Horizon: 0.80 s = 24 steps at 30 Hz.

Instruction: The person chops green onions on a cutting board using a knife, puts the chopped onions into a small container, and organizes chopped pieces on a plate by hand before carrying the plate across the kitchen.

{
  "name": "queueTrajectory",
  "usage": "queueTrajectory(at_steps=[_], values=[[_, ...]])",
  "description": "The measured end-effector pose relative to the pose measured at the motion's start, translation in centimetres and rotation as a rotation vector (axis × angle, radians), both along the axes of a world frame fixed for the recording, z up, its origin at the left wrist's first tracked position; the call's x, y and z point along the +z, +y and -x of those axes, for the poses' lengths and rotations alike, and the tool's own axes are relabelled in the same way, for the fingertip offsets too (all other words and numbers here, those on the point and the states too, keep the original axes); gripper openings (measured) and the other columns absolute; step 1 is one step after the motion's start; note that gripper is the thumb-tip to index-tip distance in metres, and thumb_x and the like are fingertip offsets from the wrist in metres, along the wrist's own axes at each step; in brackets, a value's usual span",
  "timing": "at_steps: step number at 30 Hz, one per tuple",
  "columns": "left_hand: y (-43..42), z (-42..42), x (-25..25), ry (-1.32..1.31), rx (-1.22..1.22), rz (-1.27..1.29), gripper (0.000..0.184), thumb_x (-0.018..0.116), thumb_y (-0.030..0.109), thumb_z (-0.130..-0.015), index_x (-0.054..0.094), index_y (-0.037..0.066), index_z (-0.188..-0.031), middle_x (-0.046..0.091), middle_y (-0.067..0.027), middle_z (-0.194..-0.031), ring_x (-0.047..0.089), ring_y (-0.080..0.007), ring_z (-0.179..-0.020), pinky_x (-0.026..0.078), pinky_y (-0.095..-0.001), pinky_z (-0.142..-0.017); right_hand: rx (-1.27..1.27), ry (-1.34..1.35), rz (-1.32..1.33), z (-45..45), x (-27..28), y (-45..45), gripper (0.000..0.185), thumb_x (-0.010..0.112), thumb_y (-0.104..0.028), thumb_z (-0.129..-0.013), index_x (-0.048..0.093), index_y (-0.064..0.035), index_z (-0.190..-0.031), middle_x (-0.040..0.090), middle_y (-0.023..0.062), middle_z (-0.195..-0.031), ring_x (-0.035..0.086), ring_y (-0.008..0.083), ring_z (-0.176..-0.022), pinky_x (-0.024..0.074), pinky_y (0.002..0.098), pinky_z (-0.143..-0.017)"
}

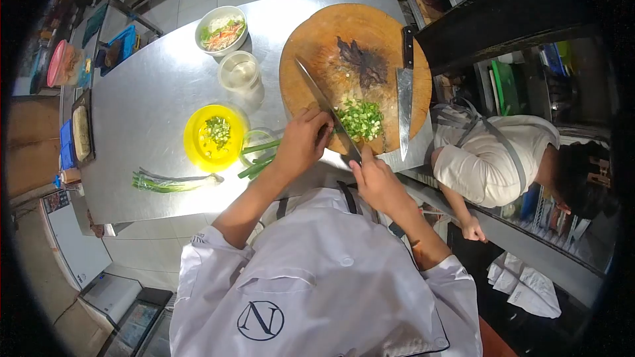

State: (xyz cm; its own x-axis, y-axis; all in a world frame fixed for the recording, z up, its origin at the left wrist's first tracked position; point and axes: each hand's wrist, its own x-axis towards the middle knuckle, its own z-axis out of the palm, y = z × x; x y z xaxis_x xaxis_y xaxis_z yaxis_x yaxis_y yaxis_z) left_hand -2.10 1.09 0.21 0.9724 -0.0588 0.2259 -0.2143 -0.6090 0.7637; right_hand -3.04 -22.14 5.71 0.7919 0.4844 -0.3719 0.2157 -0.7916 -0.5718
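Our right grip [376,180] wraps the knife [322,98], left grip [305,137] pinches green stalks [262,147]; we should curl the left back from the knife, slicing evenly.

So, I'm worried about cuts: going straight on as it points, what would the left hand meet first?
The left hand would likely meet the knife blade right beside it; exact depth is unclear.

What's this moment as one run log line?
Left hand: holding long green stalks | right hand: gripping long steel knife | round brown wooden board: chopped green pieces, dark shrivelled heap
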Motion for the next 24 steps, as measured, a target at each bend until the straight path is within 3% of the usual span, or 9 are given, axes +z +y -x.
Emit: queueTrajectory(at_steps=[8, 12, 21, 24], values=[[-0.2, 0.2, -0.2, -0.034, 0.018, 0.014, 0.014, 0.076, 0.001, -0.090, 0.071, 0.004, -0.103, 0.070, -0.0155, -0.101, 0.067, -0.0405, -0.099, 0.055, -0.0499, -0.085, 0.057, 0.136, 0.116, -0.5, 8.9, 0.4, 0.036, 0.053, -0.019, -0.113, 0.050, 0.0159, -0.122, 0.071, 0.0405, -0.088, 0.071, 0.0603, -0.091, 0.0564, 0.0650, -0.084], [0.0, 0.3, 0.0, -0.039, 0.010, 0.018, 0.015, 0.075, 0.000, -0.090, 0.071, 0.004, -0.105, 0.070, -0.0154, -0.102, 0.067, -0.0401, -0.100, 0.055, -0.0491, -0.085, -0.007, 0.077, 0.044, 0.9, 1.3, 0.6, 0.036, 0.053, -0.018, -0.113, 0.048, 0.0163, -0.124, 0.071, 0.0399, -0.087, 0.071, 0.0604, -0.090, 0.0563, 0.0655, -0.083], [-0.3, 2.2, -1.3, -0.291, -0.064, -0.202, 0.020, 0.078, 0.006, -0.092, 0.072, 0.002, -0.110, 0.071, -0.0122, -0.112, 0.065, -0.0341, -0.108, 0.055, -0.0460, -0.093, -0.035, -0.014, -0.001, 1.5, -0.4, 0.7, 0.040, 0.053, -0.022, -0.114, 0.048, 0.0149, -0.128, 0.071, 0.0385, -0.084, 0.071, 0.0601, -0.085, 0.0567, 0.0659, -0.078], [-0.3, 2.9, -0.5, -0.291, -0.047, -0.259, 0.031, 0.078, 0.004, -0.089, 0.073, 0.001, -0.120, 0.071, -0.0131, -0.122, 0.065, -0.0346, -0.112, 0.056, -0.0457, -0.096, -0.038, -0.033, -0.017, 1.5, -0.4, 0.4, 0.040, 0.054, -0.022, -0.113, 0.048, 0.0129, -0.131, 0.071, 0.0376, -0.084, 0.071, 0.0593, -0.082, 0.0567, 0.0660, -0.074]])
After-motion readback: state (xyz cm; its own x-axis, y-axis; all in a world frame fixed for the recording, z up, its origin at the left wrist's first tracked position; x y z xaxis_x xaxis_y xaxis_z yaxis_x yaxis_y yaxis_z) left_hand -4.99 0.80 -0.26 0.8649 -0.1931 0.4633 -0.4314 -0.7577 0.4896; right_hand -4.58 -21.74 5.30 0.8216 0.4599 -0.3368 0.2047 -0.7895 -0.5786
